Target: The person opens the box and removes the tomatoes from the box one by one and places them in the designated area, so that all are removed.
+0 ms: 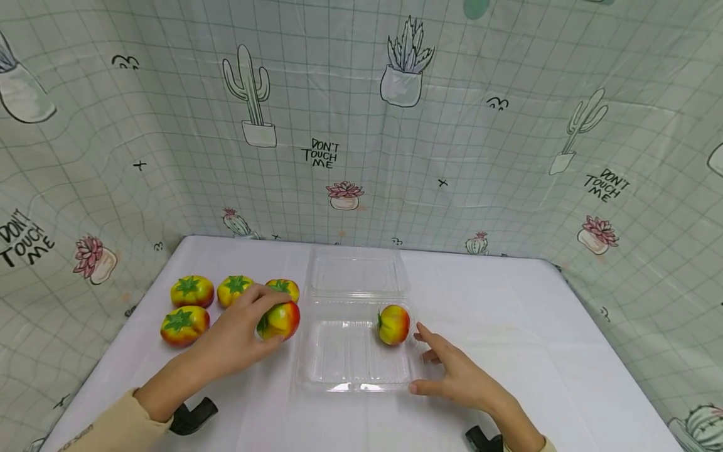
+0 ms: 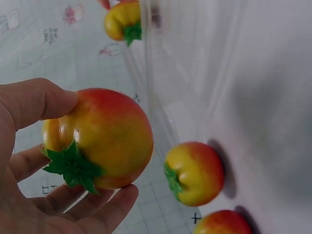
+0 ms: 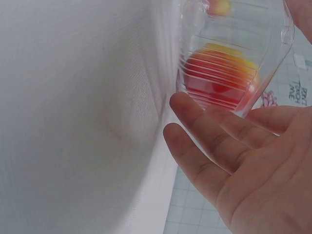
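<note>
My left hand [image 1: 240, 333] grips a yellow-red persimmon [image 2: 109, 136] with a green leafy top, thumb on one side and fingers on the other. It is held left of a clear plastic clamshell box [image 1: 333, 376], whose lid [image 1: 358, 271] lies folded back. One persimmon [image 1: 393, 325] sits at the right side of the box's base. My right hand [image 1: 460, 376] is at the box's right side with fingers spread. In the right wrist view its fingertips [image 3: 183, 102] are close to the clear wall; whether they touch it I cannot tell.
Left of the box, several more persimmons stand on the white table [image 1: 497, 301]: two at the far left [image 1: 192, 291] [image 1: 184, 326], others [image 1: 234, 289] [image 1: 283, 289] partly behind my left hand. A patterned cloth [image 1: 361, 125] hangs behind and at both sides.
</note>
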A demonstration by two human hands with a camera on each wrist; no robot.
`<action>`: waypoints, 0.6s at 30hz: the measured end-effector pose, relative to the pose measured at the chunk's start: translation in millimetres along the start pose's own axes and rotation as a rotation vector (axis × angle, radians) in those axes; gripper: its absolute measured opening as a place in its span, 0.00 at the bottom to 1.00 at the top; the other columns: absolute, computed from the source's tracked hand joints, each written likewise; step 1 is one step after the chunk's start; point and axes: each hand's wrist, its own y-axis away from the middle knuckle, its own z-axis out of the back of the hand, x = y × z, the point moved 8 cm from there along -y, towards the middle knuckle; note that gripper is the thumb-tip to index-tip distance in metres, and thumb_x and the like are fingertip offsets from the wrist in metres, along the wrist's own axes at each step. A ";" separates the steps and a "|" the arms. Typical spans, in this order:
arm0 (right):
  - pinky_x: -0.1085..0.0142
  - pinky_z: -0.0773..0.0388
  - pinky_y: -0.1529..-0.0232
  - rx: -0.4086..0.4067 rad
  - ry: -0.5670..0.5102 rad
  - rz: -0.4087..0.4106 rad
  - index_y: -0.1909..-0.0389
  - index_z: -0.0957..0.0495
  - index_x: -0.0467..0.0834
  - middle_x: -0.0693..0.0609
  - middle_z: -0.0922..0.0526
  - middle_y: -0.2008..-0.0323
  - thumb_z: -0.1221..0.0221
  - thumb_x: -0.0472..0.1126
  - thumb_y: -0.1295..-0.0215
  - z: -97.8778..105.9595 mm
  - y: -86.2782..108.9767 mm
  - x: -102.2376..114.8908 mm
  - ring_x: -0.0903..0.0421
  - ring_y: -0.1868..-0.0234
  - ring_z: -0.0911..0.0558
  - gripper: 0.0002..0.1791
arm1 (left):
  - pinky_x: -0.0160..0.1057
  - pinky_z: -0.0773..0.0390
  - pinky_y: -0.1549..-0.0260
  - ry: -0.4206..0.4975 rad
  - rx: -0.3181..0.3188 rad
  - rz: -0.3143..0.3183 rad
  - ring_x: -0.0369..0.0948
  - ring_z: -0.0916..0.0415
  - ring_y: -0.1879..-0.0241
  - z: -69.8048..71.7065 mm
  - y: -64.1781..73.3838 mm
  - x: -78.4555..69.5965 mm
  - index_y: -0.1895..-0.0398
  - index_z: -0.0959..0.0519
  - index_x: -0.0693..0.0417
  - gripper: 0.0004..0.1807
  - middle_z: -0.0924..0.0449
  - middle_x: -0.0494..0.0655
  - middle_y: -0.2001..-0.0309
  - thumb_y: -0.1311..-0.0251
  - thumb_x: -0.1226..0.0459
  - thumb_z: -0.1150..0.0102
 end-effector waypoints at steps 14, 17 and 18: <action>0.49 0.28 0.46 0.000 0.005 0.002 0.25 0.52 0.50 0.51 0.36 0.32 0.32 0.60 0.50 -0.1 0.1 -1.7 0.54 0.47 0.26 0.56 | 0.53 0.24 0.50 -0.111 0.034 0.010 0.48 0.31 0.49 6.1 6.0 35.9 0.42 0.28 0.56 0.30 0.31 0.51 0.48 0.51 0.64 0.31; 0.49 0.29 0.45 -0.001 0.003 0.006 0.25 0.52 0.49 0.51 0.36 0.32 0.32 0.60 0.50 0.1 0.1 -1.1 0.54 0.47 0.26 0.56 | 0.54 0.26 0.49 -0.120 0.038 0.022 0.50 0.31 0.48 6.6 6.5 43.9 0.44 0.28 0.58 0.29 0.31 0.53 0.47 0.51 0.64 0.30; 0.49 0.29 0.45 0.000 0.000 0.006 0.25 0.52 0.49 0.51 0.36 0.32 0.32 0.60 0.50 0.0 0.2 -0.9 0.54 0.47 0.26 0.56 | 0.55 0.26 0.49 -0.121 0.040 0.022 0.51 0.31 0.48 7.0 6.7 46.0 0.45 0.28 0.58 0.29 0.30 0.53 0.47 0.52 0.64 0.30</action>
